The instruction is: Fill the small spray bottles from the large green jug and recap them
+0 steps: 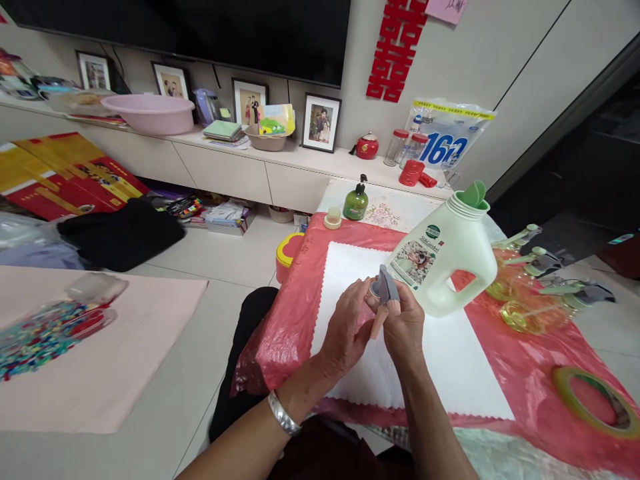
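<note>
Between my left hand (347,323) and my right hand (404,327) is a spray bottle with a grey and pinkish-orange trigger head (385,287). Fingers of both hands close round it from either side, and its body is mostly hidden by them. Just beyond my right hand a large pale green detergent jug (443,257) stands upright, with a green piece (473,193) in its mouth. Under my hands lies a white scallop-edged sheet (345,267) on red plastic film (280,333).
Several spray bottles (530,313) with yellow liquid lie at the right, near a tape roll (595,400). A green pump bottle (356,203) and a pale cap (333,218) stand at the far edge. Left, a pink-covered surface (150,320) bears colourful beads (45,337).
</note>
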Available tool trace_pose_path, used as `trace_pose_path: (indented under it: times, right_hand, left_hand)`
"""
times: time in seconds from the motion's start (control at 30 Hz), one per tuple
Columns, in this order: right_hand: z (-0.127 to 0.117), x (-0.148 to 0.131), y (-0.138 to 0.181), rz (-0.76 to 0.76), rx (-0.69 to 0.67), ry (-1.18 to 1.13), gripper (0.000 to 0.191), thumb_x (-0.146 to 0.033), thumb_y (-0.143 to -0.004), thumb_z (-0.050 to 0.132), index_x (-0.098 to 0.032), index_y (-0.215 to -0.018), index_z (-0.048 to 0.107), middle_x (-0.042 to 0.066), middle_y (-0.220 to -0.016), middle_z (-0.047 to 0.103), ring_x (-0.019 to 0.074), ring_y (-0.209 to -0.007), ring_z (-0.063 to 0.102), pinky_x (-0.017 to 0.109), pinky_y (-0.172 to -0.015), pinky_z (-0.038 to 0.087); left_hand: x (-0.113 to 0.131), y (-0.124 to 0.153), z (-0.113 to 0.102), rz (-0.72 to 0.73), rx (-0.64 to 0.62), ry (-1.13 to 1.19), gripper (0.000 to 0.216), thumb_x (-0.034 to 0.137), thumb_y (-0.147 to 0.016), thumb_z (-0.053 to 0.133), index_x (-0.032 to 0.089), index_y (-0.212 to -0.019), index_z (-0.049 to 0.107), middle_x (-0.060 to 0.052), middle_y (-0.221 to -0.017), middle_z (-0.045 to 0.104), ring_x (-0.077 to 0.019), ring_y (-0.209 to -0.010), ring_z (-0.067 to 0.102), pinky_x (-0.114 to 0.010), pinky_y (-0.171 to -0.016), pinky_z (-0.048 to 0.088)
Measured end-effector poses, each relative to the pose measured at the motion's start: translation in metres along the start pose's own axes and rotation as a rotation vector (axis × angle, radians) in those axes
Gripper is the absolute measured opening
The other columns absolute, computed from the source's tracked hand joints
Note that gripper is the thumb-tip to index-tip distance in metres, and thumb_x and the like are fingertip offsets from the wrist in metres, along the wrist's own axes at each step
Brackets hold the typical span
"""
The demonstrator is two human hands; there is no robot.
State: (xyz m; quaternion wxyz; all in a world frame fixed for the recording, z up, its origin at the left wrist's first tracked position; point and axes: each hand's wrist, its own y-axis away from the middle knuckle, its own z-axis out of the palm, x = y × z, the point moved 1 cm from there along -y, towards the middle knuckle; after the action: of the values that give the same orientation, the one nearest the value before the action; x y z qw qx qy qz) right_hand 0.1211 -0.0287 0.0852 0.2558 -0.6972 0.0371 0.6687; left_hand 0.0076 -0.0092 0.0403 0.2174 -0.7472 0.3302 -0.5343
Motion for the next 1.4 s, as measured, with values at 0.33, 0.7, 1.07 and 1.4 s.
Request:
trace_pose_path:
  times: [0.33,0.7,1.07,1.4]
  right_hand:
    - [-0.015,-0.005,-0.009,-0.114,-0.257,0.121,0.036,-0.051,-0.1,0.062,-0.023,-0.121,0.073,0.006,-0.122,0.063,0.0225,-0.115,0.059,0.035,-0.101,0.047]
    - [0.001,0.006,-0.001,-0.165,-0.072,0.168,0.022,-0.037,-0.093,0.075,-0.02,-0.104,0.065,0.002,-0.103,0.06,0.0163,-0.096,0.057,0.029,-0.089,0.044]
    - [-0.005,-0.004,0.001,-0.175,-0.175,0.201,0.022,-0.042,-0.105,0.059,-0.023,-0.108,0.071,0.002,-0.104,0.059,0.0161,-0.1,0.054,0.027,-0.088,0.041]
    - [0.006,0.003,0.007,-0.147,-0.024,0.186,0.026,-0.045,-0.098,0.071,-0.021,-0.107,0.067,0.003,-0.109,0.06,0.0181,-0.104,0.057,0.03,-0.091,0.045]
  left_hand:
    - [-0.004,0.004,-0.003,0.033,-0.036,0.018,0.063,0.035,-0.108,0.043,0.023,-0.164,0.017,-0.02,-0.158,0.047,-0.0314,-0.149,0.044,-0.057,-0.118,0.045]
    - [-0.001,0.002,-0.005,0.072,0.011,0.028,0.048,0.025,-0.105,0.05,0.022,-0.151,0.039,-0.017,-0.132,0.067,-0.0301,-0.122,0.066,-0.05,-0.099,0.059]
    - [0.002,0.001,-0.006,0.101,0.017,0.011,0.061,0.029,-0.106,0.048,0.021,-0.161,0.024,-0.021,-0.146,0.058,-0.0314,-0.137,0.057,-0.053,-0.109,0.053]
    - [-0.001,0.007,-0.005,0.104,0.052,-0.029,0.064,0.028,-0.106,0.049,0.023,-0.162,0.019,-0.021,-0.144,0.056,-0.0291,-0.138,0.056,-0.05,-0.108,0.055]
